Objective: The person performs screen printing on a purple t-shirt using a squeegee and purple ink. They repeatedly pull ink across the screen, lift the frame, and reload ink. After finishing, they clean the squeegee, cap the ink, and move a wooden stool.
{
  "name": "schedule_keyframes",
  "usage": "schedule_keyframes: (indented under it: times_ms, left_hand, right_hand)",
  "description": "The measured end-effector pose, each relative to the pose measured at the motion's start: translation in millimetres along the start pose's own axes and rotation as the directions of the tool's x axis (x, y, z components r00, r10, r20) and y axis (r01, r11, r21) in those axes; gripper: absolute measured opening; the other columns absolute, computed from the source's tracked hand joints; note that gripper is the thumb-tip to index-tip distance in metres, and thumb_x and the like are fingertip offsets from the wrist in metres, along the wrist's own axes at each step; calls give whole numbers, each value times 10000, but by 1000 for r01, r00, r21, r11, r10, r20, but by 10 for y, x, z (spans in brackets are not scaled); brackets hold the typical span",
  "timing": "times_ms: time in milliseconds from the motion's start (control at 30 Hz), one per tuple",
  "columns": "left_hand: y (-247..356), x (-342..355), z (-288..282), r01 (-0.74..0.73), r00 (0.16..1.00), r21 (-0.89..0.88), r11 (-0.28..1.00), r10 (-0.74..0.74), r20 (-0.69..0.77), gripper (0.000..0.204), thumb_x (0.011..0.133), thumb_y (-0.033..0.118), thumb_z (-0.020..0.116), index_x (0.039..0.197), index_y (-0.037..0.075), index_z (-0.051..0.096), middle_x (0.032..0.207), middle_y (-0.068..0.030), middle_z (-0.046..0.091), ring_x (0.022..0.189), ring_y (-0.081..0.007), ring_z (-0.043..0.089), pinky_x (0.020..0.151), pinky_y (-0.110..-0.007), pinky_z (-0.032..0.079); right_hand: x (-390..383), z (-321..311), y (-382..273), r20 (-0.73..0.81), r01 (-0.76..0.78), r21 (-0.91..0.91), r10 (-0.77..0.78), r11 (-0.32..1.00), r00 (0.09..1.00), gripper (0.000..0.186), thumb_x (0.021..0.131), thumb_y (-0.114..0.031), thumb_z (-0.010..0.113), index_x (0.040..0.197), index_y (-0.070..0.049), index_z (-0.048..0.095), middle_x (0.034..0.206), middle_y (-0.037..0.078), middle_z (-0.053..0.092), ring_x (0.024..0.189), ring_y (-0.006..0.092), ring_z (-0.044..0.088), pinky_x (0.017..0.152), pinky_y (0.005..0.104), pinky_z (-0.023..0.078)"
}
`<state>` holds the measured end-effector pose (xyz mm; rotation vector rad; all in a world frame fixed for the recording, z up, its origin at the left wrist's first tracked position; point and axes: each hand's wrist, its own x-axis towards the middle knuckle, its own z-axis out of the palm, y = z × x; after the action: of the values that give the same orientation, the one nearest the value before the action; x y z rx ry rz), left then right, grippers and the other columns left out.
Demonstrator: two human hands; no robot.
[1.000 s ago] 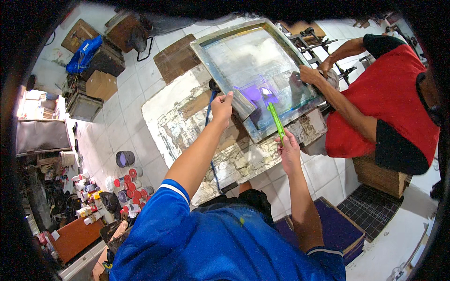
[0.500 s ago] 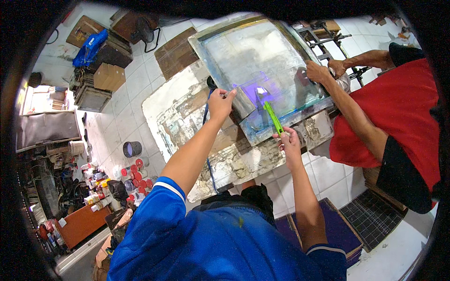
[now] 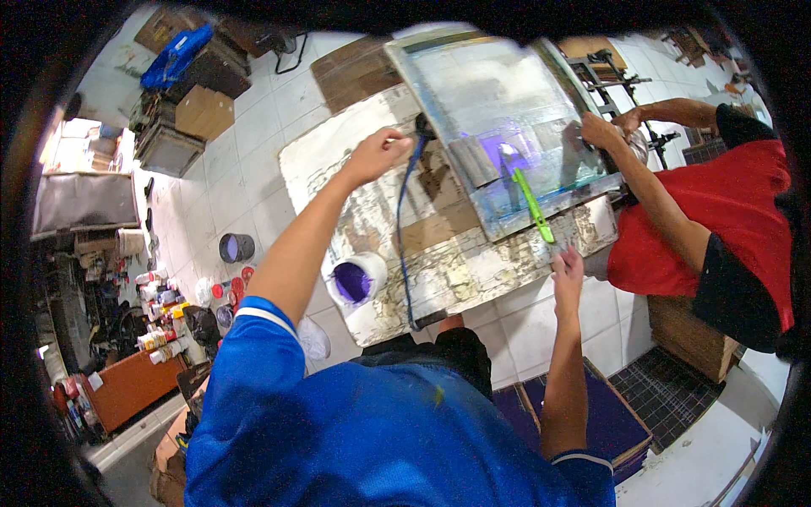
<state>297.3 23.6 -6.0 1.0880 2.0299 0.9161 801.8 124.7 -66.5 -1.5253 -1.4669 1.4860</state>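
My left hand (image 3: 378, 155) hovers over the worn white board (image 3: 308, 169), loosely curled and empty, left of a framed screen (image 3: 507, 84). A grey squeegee-like strip (image 3: 471, 162) lies on the screen beside purple ink (image 3: 498, 145). A green-handled spatula (image 3: 532, 205) lies across the screen's lower edge, its head in the ink. My right hand (image 3: 568, 270) is just below its handle, empty, fingers apart. A white tub of purple ink (image 3: 355, 281) stands on the board, near a blue cord (image 3: 402, 228).
A co-worker in red (image 3: 693, 211) holds the screen's right side near a metal clamp rig (image 3: 612, 76). Stacked boxes (image 3: 203, 114), a dark bucket (image 3: 236, 248) and several bottles (image 3: 160, 338) are at the left. Purple boards (image 3: 608, 406) lie at lower right.
Both my hands have let go, the left moving away from the strip, the right dropping below the spatula. The view has shifted, and the white ink tub now shows.
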Motion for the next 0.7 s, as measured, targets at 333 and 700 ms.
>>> schedule_keyframes:
  times_ms: [333, 700]
  left_hand:
    - [-1433, -2898, -126, -150, 988, 165, 975, 153, -9, 899, 645, 230, 875, 1447, 108, 487, 1354, -144, 554, 1266, -364, 491, 1117, -465, 379]
    - [-1043, -2877, 455, -244, 927, -162, 956, 181, -327, 1008, 576, 384, 956, 1422, 110, 481, 1337, -130, 573, 1268, -336, 526, 1095, -435, 428]
  right_hand:
    - [-1931, -461, 1506, -22, -351, -330, 365, 876, 931, 351, 1002, -303, 650, 1301, -126, 598, 1078, 43, 651, 785, 153, 674, 583, 306, 528]
    - [-3102, -177, 1354, 329, -224, -608, 499, 762, 802, 495, 960, -394, 722, 1316, -72, 601, 1063, 89, 680, 773, 162, 695, 604, 300, 509]
